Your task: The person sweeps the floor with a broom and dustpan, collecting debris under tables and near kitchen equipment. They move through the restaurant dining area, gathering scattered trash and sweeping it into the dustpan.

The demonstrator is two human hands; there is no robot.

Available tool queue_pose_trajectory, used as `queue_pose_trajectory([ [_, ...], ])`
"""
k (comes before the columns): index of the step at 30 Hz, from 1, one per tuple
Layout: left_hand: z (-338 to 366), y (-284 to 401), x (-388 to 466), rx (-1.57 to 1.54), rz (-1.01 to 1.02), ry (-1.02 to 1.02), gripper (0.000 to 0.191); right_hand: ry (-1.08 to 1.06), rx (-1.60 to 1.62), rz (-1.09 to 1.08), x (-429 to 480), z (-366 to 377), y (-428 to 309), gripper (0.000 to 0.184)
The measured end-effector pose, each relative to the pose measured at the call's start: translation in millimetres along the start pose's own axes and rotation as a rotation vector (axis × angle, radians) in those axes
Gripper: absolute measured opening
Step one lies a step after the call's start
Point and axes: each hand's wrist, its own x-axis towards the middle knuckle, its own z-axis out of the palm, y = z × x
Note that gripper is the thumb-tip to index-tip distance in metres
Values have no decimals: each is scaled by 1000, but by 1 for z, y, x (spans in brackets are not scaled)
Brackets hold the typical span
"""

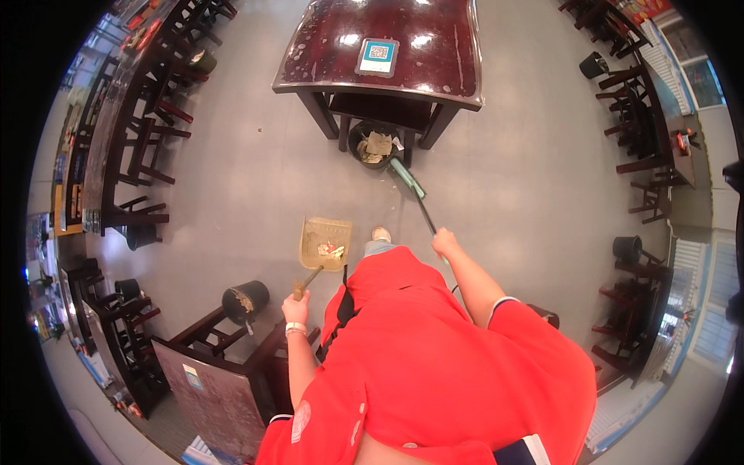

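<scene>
My left hand (296,306) grips the handle of a yellowish dustpan (324,229). Scraps of litter (330,250) lie in the pan, which is low over or on the grey floor; I cannot tell which. Out to the front right, my right hand (445,243) is closed around the dark stick of a broom. The broom's green head (408,177) slants across the floor, its far end close to a black trash bin (372,151) filled with crumpled paper and cardboard. A few small bits lie on the floor left of the broom head.
Ahead stands a dark red wooden table (418,64) bearing a printed code card (378,57). Another table (215,383) and a tilted bin (245,302) are at lower left. Tables with stools (151,145) line the left; more stools (633,116) and a bin (628,249) stand right.
</scene>
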Motion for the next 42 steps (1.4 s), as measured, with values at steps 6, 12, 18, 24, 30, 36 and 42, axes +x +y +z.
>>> queue_pose_trajectory([
  [6, -12, -20, -2, -91, -28, 64, 33, -27, 311, 142, 34, 13, -152, 24],
  [12, -18, -26, 28, -302, -96, 15, 29, -130, 175, 165, 69, 33, -223, 31],
  [18, -62, -30, 77, -499, -146, -96, 22, -97, -119, 94, 37, 20, -228, 35],
  [24, -93, -15, 145, -309, -63, -241, 32, -119, -218, 124, -30, 50, -172, 31],
  [30, -92, -23, 214, -13, 147, -325, 32, -44, 85, 273, -86, 53, -85, 21],
  [36, -90, 6, 224, 9, 227, -286, 31, 98, 240, 309, -86, 43, -44, 19],
  [42, -72, 5, 211, -41, 161, -175, 28, 206, 361, 292, -14, -26, -38, 20],
])
